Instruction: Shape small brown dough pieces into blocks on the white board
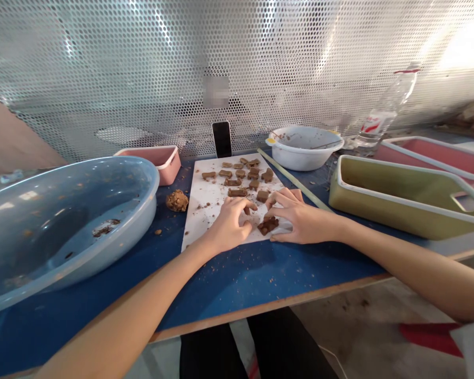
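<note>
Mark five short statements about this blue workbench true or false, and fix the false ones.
1. The left hand and right hand both rest on the white rectangular board. True.
2. The small brown dough pieces lie in the large light-blue plastic basin. False: they lie on the board; the basin holds only scraps.
3. A black phone stands upright behind the board. True.
4. The round brown dough ball sits on the board. False: it sits on the blue tabletop, left of the board.
5. The clear plastic bottle stands inside the white round bowl. False: it is outside the bowl, to its right.
</note>
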A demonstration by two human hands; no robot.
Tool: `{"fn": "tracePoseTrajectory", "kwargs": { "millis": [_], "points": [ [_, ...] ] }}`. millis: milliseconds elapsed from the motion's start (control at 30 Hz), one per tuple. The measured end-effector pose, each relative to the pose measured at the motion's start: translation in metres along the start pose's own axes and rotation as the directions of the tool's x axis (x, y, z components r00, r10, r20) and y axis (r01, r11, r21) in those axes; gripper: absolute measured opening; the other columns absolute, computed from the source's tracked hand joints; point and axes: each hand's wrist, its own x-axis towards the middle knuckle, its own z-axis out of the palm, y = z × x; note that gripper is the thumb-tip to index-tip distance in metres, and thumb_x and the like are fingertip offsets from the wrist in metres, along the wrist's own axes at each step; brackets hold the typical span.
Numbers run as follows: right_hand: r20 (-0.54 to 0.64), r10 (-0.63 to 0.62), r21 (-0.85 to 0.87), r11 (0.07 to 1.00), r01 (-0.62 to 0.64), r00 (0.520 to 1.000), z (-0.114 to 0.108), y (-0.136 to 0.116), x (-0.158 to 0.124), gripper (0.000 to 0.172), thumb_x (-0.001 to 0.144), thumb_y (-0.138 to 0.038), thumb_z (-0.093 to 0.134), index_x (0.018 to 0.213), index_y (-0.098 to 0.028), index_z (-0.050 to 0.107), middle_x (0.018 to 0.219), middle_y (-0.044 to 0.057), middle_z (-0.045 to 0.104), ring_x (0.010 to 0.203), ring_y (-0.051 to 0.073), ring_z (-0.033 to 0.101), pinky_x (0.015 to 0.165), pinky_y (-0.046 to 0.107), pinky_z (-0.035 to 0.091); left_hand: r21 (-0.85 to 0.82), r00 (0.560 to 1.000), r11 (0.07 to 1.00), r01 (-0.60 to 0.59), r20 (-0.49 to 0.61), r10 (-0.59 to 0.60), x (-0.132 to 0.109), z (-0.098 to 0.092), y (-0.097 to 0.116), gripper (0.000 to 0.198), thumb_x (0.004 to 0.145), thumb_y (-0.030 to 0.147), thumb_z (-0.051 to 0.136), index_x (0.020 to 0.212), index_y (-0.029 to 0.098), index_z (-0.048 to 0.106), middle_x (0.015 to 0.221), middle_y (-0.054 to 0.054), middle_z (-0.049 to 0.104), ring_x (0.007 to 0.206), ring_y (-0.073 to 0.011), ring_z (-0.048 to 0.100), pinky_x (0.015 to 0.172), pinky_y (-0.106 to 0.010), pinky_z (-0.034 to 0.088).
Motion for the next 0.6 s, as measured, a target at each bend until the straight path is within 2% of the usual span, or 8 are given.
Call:
{"fn": "tracePoseTrajectory", "kwargs": {
  "millis": [400, 500, 600],
  "points": [
    [0.031, 0.048, 0.006, 0.999, -0.048, 0.998, -0.003, -0.009, 0.001, 0.032, 0.096, -0.049, 0.085, 0.112, -0.022, 0.076, 0.136, 0.015, 0.062, 0.133, 0.039, 0.055, 0.111, 0.063, 0.045, -0.019, 1.0, 1.0, 0.001, 0.004, -0.001, -0.001, 0.002, -0.004, 0.034, 0.083, 0.009, 0.065, 0.113, 0.025, 0.067, 0.123, -0.008, 0.074, 0.126, -0.0336, 0.059, 0.11, -0.054, 0.053],
    [0.02, 0.069, -0.022, 0.997, -0.069, 0.997, -0.007, -0.014, 0.0, 0.046, 0.095, -0.057, 0.083, 0.125, -0.024, 0.075, 0.139, 0.016, 0.061, 0.135, 0.041, 0.054, 0.112, 0.063, 0.045, -0.012, 1.0, 1.0, -0.001, 0.01, 0.001, -0.001, 0.002, -0.005, 0.033, 0.083, 0.008, 0.065, 0.112, 0.024, 0.067, 0.121, -0.008, 0.074, 0.125, -0.033, 0.059, 0.11, -0.053, 0.052],
    [-0.058, 0.15, -0.093, 0.984, -0.155, 0.987, -0.019, 0.003, -0.012, 0.053, 0.103, -0.064, 0.068, 0.142, -0.027, 0.07, 0.139, 0.017, 0.062, 0.131, 0.04, 0.056, 0.11, 0.062, 0.045, -0.007, 1.0, 1.0, 0.007, 0.02, -0.007, -0.001, 0.002, -0.005, 0.03, 0.084, 0.009, 0.068, 0.111, 0.024, 0.067, 0.121, -0.008, 0.073, 0.126, -0.0335, 0.059, 0.109, -0.052, 0.053]
  ]
}}
